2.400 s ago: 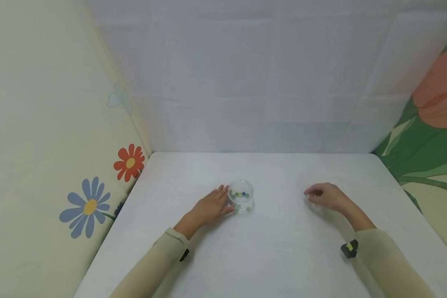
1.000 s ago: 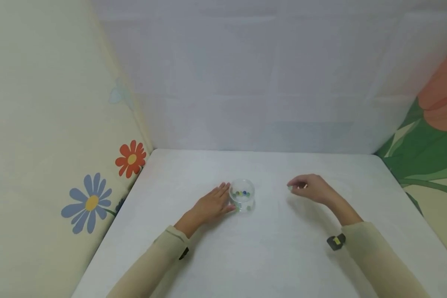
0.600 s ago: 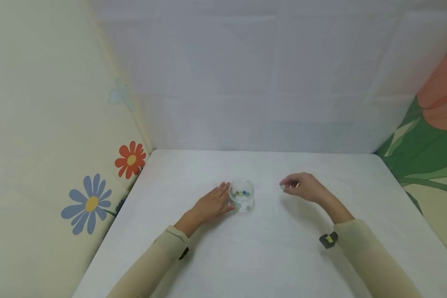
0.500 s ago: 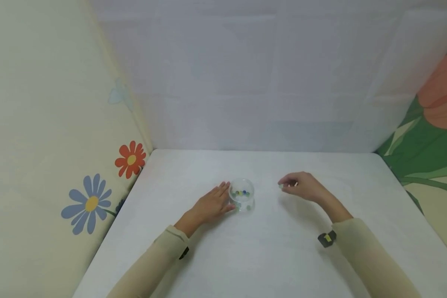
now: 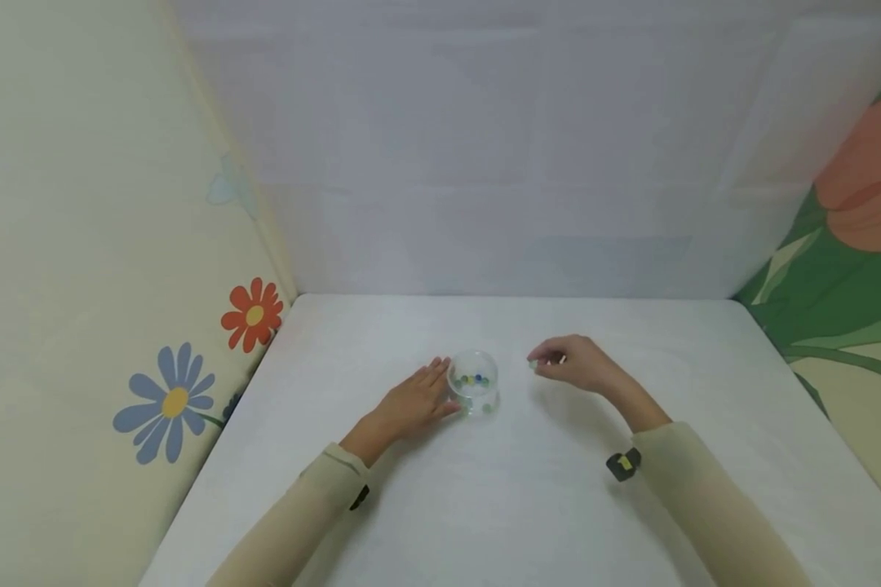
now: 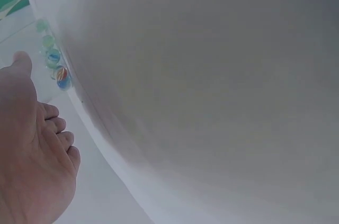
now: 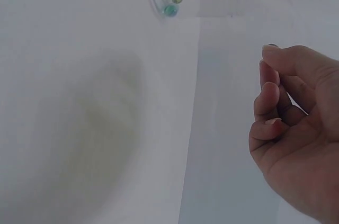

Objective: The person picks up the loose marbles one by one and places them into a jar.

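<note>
A clear cup (image 5: 473,364) stands near the middle of the table with several coloured glass marbles (image 5: 471,380) at its bottom. My left hand (image 5: 409,406) lies along the cup's left side, its fingers straight and its thumb in front. In the left wrist view, the marbles (image 6: 62,73) show past my thumb, one of them orange, white and blue. Right of the cup, my right hand (image 5: 576,364) pinches a pale green marble (image 5: 533,365) between thumb and fingertips. My fingers mostly hide that marble in the right wrist view, where the cup's clear wall (image 7: 217,1) shows at the top.
The white table (image 5: 499,505) ends at a pale cloth backdrop (image 5: 426,163). A flower-printed cloth (image 5: 174,402) hangs on the left, and another with a large tulip (image 5: 866,179) on the right. A small dark device (image 5: 623,464) sits at my right sleeve cuff.
My right hand has picked up the marble at the right and carried it leftward, closer to the cup. My left hand has stayed beside the cup.
</note>
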{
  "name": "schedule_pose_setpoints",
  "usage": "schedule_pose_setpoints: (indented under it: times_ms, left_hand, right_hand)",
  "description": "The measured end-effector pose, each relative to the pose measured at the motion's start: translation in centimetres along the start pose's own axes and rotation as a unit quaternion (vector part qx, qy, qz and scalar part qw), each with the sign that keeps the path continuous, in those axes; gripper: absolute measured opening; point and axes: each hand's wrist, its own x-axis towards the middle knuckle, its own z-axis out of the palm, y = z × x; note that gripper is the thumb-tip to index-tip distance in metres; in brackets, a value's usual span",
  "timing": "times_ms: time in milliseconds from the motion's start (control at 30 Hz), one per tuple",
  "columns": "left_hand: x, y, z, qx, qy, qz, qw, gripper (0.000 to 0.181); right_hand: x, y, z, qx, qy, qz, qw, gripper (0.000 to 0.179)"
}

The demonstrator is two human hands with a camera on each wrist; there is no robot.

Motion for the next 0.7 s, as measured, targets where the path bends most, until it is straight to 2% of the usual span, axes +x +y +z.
schedule_pose_setpoints:
  times_ms: [300,467,700]
  left_hand:
    - [0.0,0.0,0.3,-0.015,-0.007,-0.002,0.9999,0.08]
    - [0.1,0.2,0.1,-0.007,-0.003,0.001,1.0,0.08]
    - [0.2,0.3,-0.3,0.002,-0.013,0.0,0.9999,0.081]
  right_hand:
    - [0.5,-0.6,0.7,0.004,-0.011,-0.02,0.9997,0.02]
    - [0.8,-1.0,0.6,0.003,-0.01,-0.023,0.9997,0.02]
    - [1.3,-1.4,0.9,0.004,-0.006,-0.032,0.9995,0.02]
